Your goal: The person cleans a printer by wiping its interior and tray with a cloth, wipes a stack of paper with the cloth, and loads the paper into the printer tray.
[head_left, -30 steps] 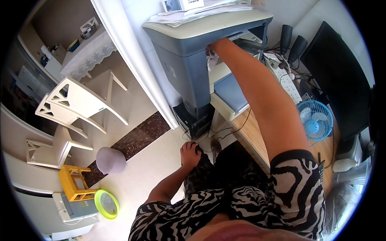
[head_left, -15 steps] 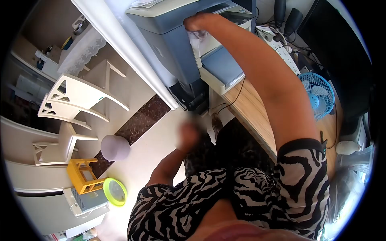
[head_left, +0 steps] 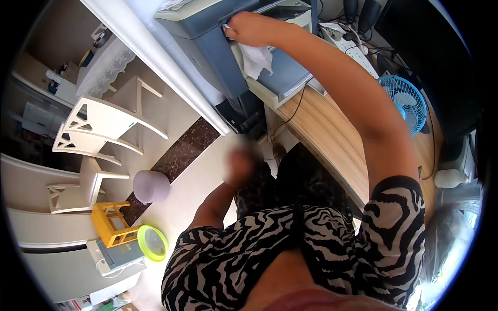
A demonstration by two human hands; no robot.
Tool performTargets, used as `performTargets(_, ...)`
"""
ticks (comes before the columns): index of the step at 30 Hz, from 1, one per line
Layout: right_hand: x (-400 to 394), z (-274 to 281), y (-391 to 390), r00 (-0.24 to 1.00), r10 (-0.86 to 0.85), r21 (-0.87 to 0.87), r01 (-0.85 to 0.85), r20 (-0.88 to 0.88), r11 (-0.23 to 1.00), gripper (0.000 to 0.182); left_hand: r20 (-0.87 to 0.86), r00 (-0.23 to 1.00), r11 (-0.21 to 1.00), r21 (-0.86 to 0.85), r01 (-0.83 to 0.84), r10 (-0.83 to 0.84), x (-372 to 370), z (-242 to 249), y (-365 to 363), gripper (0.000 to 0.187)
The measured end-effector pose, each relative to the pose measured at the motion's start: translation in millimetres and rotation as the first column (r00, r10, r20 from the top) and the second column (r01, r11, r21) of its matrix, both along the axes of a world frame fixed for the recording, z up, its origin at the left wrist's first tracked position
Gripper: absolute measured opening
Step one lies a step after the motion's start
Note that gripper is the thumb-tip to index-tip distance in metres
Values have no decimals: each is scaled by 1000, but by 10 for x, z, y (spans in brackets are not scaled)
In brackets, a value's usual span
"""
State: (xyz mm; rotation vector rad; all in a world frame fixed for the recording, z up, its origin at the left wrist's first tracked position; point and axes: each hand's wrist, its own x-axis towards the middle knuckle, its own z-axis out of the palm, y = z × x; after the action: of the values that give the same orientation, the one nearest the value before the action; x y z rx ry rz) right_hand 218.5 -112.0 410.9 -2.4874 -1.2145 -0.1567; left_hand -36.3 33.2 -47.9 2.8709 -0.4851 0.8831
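My right hand (head_left: 248, 29) is closed on a white cloth (head_left: 256, 61) at the upper middle, against the front edge of a grey printer (head_left: 205, 52). Part of the cloth hangs below my fingers, over the printer's blue-grey tray (head_left: 288, 72). Lower down, my left hand (head_left: 241, 163) is beside my dark trousers, away from the printer. A blur covers it, so its fingers and anything in them cannot be made out.
The printer stands by a wooden desk (head_left: 329, 135) with a blue fan (head_left: 404, 103), a power strip (head_left: 358, 54), cables and a dark monitor (head_left: 425, 62). At left are white chairs (head_left: 98, 122), a grey stool (head_left: 151, 186), a yellow stool (head_left: 111, 225) and a green-rimmed basin (head_left: 153, 243).
My right hand has shifted slightly up and left along the printer, and more of the cloth now hangs down. The view has shifted a little; my left hand stays low.
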Motion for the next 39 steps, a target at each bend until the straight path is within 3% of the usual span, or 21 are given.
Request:
performTargets(2,-210,-42,-324,976,6,183,35,-218,983,42,27,999,999,37,-26,25,-41,15,-19,22)
performTargets(4,-361,-166,-604,739,270,598,218,-617,771,39,-5,998,995,79,-60,60,-53,2,-28,23)
performTargets(5,-437,-212,-733,559,455,702,381,-693,602,39,-54,995,992,105,-75,81,-53,-50,-17,23)
performTargets(6,-521,-233,-851,491,535,726,444,-688,526,41,-102,990,987,133,-88,102,-40,-115,-10,24)
performTargets(9,-733,-275,-1147,302,748,727,600,-591,332,51,155,982,955,259,-145,107,18,-290,18,24)
performTargets(12,-873,-311,-1355,207,835,703,660,-510,266,51,109,990,984,147,-100,85,24,-198,-18,27)
performTargets(14,-885,-382,-1475,86,903,690,676,-421,258,50,191,967,984,18,-178,171,103,-322,6,26)
performTargets(16,-844,-525,-1588,-53,959,725,642,-280,247,49,44,958,888,-390,-245,284,298,-203,-20,21)
performTargets(18,-881,-581,-1624,-45,962,721,652,-269,233,48,-340,918,378,-838,-394,205,516,625,-192,16)
performTargets(20,-937,-609,-1611,-40,959,698,677,-280,233,48,-344,934,133,-925,-355,101,547,1772,-574,11)
performTargets(22,-1030,-579,-1607,-26,951,659,715,-309,234,48,84,996,213,-973,84,-6,691,2085,-689,12)
performTargets(24,-1158,-571,-1555,-57,943,640,721,-328,266,46,67,963,231,-964,130,-260,530,2798,-950,29)
performTargets(26,-1240,-612,-1518,-80,925,641,698,-371,317,46,94,871,120,-978,173,-482,446,3219,-1203,52)
performTargets(27,-1255,-647,-1508,38,859,654,666,-510,359,48,42,777,116,-983,146,-628,390,3289,-1208,67)
performTargets(28,-1255,-697,-1499,162,763,657,637,-626,404,50,32,746,-28,-999,17,-665,341,3373,-1247,68)
performTargets(30,-1320,-679,-1469,406,493,633,591,-769,500,54,-68,769,6,-996,-84,-636,294,3476,-1301,48)
performTargets(31,-1488,-544,-1480,508,319,599,650,-800,468,51,-132,805,106,-991,-86,-579,311,3399,-1217,40)
performTargets(33,-1380,-625,-1635,633,273,647,490,-725,584,48,-237,867,296,-949,-110,-438,345,3221,-971,26)
performTargets(36,-1288,-763,-1637,679,295,686,421,-672,593,50,-56,978,164,-986,-22,-203,413,3352,-982,26)
performTargets(37,-1276,-824,-1609,673,316,701,429,-669,570,51,-121,954,138,-987,-86,-273,379,3310,-770,25)
performTargets(39,-1255,-943,-1564,665,344,699,384,-662,603,51,-77,962,-132,-985,-115,-261,390,3433,-914,26)
